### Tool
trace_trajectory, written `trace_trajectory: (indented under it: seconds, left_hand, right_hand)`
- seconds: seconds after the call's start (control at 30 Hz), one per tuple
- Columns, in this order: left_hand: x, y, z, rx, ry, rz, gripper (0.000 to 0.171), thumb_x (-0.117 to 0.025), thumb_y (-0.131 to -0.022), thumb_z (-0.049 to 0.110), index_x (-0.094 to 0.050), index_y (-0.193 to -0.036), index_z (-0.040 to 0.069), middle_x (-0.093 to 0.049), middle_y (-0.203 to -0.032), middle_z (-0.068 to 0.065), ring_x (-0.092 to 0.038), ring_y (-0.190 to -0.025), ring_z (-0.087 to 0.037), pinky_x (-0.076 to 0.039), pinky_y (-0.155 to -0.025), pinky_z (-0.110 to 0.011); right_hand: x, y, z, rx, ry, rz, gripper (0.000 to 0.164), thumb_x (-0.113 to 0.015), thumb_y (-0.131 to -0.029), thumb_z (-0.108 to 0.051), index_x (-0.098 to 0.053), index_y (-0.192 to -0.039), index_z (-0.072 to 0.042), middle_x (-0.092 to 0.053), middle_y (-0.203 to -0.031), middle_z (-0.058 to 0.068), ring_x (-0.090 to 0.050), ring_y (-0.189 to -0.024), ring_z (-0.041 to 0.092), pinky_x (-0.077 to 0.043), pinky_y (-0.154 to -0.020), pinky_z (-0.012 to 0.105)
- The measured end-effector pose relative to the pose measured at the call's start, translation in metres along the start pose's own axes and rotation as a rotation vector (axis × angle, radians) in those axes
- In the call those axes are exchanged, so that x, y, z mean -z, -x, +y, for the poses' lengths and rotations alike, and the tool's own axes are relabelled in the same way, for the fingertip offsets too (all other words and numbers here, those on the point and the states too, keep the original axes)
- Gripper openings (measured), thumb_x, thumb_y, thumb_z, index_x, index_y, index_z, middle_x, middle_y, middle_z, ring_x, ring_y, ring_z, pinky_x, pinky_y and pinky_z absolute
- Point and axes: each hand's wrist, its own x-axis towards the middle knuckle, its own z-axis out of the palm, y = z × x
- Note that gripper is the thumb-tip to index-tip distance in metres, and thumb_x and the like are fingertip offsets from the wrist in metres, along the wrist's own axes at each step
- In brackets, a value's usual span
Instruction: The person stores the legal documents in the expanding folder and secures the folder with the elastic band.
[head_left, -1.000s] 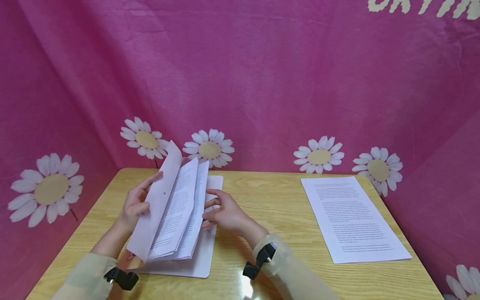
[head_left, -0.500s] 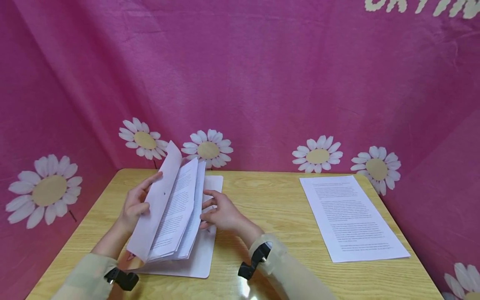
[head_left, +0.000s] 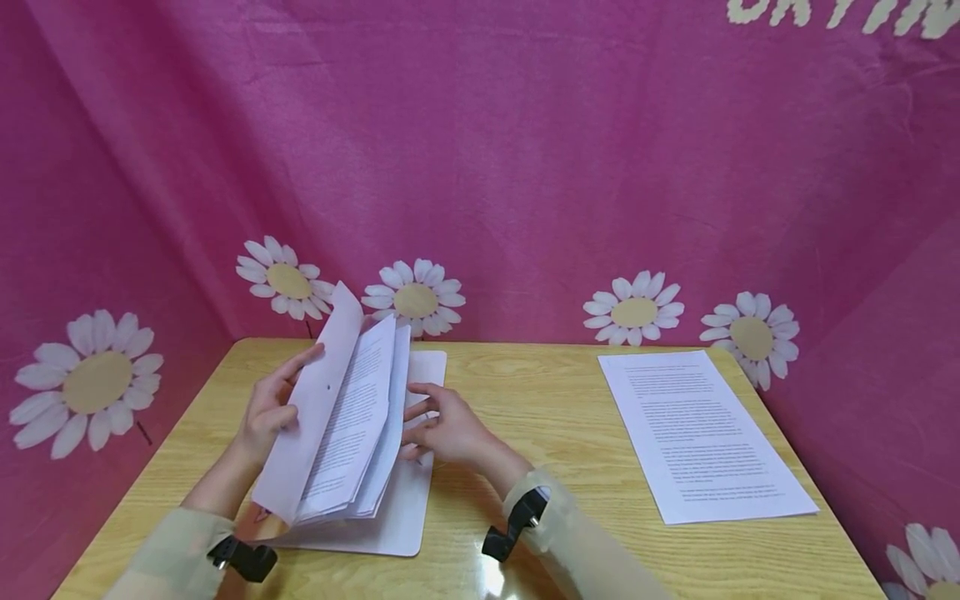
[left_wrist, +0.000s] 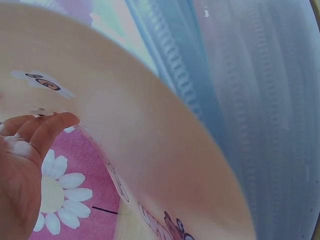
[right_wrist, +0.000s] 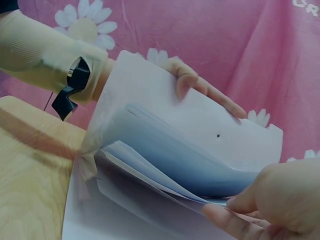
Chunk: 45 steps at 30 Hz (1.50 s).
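A white-lined folder stands part open on the left of the table, its raised cover bent upward. My left hand grips that cover's outer edge, thumb on the white inner side and fingers behind. Cartoon figures show on the cover's tan outside in the left wrist view. Several printed sheets lean inside the folder, fanned apart. Their right edge is at my right hand; in the right wrist view its thumb and forefinger pinch the edge of the papers.
A printed page lies flat on the right side of the wooden table. A pink cloth with white daisies hangs behind and beside the table.
My right hand has shifted slightly left, bringing the outer sheets closer to the others in the folder. The left hand keeps its hold on the cover.
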Motion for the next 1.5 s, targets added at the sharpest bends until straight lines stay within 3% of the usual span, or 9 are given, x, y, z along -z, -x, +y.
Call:
trace_trajectory:
  seconds: [0.17,0.3,0.47,0.6,0.77,1.03,1.33,1.5]
  left_hand:
    - [0.0,0.001,-0.001,-0.004,0.008,-0.013,0.088,-0.046,-0.067,-0.01,-0.052,-0.154,-0.001,-0.068,-0.13,-0.01,-0.064,-0.093,-0.02,-0.054,-0.058,-0.021]
    - [0.0,0.001,-0.002,-0.013,0.009,-0.01,0.088,-0.045,-0.066,-0.01,-0.053,-0.153,-0.001,-0.069,-0.127,-0.01,-0.063,-0.091,-0.019,-0.053,-0.057,-0.021]
    - [0.0,0.001,-0.001,-0.008,0.012,0.002,0.088,-0.045,-0.066,-0.011,-0.054,-0.153,0.0,-0.068,-0.129,-0.01,-0.063,-0.091,-0.019,-0.052,-0.056,-0.021]
    - [0.0,0.001,-0.002,-0.016,0.015,0.004,0.088,-0.045,-0.065,-0.011,-0.055,-0.152,0.0,-0.07,-0.125,-0.009,-0.063,-0.085,-0.017,-0.049,-0.051,-0.022]
    - [0.0,0.0,-0.003,-0.027,0.017,-0.001,0.087,-0.045,-0.066,-0.011,-0.054,-0.152,-0.001,-0.07,-0.127,-0.008,-0.062,-0.085,-0.016,-0.046,-0.048,-0.025]
    - [-0.001,0.0,-0.001,-0.006,0.031,-0.006,0.088,-0.045,-0.066,-0.012,-0.054,-0.153,0.002,-0.069,-0.131,-0.007,-0.063,-0.088,-0.017,-0.05,-0.052,-0.021]
    - [0.0,0.0,-0.002,-0.004,0.063,-0.02,0.088,-0.043,-0.066,-0.012,-0.051,-0.154,-0.002,-0.07,-0.126,-0.011,-0.065,-0.087,-0.017,-0.054,-0.056,-0.021]
    - [0.001,0.0,-0.005,-0.015,0.065,-0.026,0.087,-0.043,-0.067,-0.011,-0.051,-0.153,-0.002,-0.071,-0.124,-0.01,-0.066,-0.087,-0.017,-0.055,-0.058,-0.022]
  right_hand:
    - [0.015,0.009,0.001,0.028,0.012,-0.019,0.068,-0.066,-0.093,0.014,-0.041,-0.156,0.005,-0.063,-0.125,0.027,-0.075,-0.096,0.035,-0.064,-0.074,0.042]
    - [0.032,0.018,0.002,0.056,0.014,-0.047,0.062,-0.067,-0.095,0.01,-0.045,-0.152,0.008,-0.06,-0.13,0.034,-0.075,-0.097,0.034,-0.063,-0.078,0.051]
    - [0.06,0.032,0.001,0.094,0.045,-0.072,0.053,-0.069,-0.098,0.003,-0.052,-0.147,0.007,-0.063,-0.13,0.032,-0.074,-0.102,0.039,-0.058,-0.085,0.062]
    - [0.086,0.047,0.0,0.115,0.119,-0.055,0.048,-0.069,-0.099,-0.003,-0.056,-0.145,0.005,-0.065,-0.129,0.029,-0.072,-0.106,0.047,-0.057,-0.088,0.062]
    - [0.122,0.067,0.002,0.125,0.187,-0.005,0.047,-0.069,-0.1,-0.006,-0.057,-0.144,0.005,-0.063,-0.131,0.033,-0.069,-0.108,0.052,-0.058,-0.088,0.06]
    - [0.172,0.096,0.009,0.146,0.184,0.093,0.045,-0.068,-0.099,0.0,-0.056,-0.142,0.009,-0.064,-0.129,0.034,-0.067,-0.107,0.056,-0.057,-0.089,0.06]
    - [0.218,0.121,0.012,0.132,0.2,0.203,0.046,-0.069,-0.099,-0.002,-0.055,-0.142,0.01,-0.069,-0.125,0.022,-0.073,-0.106,0.037,-0.059,-0.088,0.055]
    - [0.238,0.133,0.014,0.113,0.223,0.254,0.049,-0.07,-0.099,-0.002,-0.053,-0.143,0.011,-0.063,-0.13,0.033,-0.073,-0.107,0.034,-0.06,-0.088,0.051]
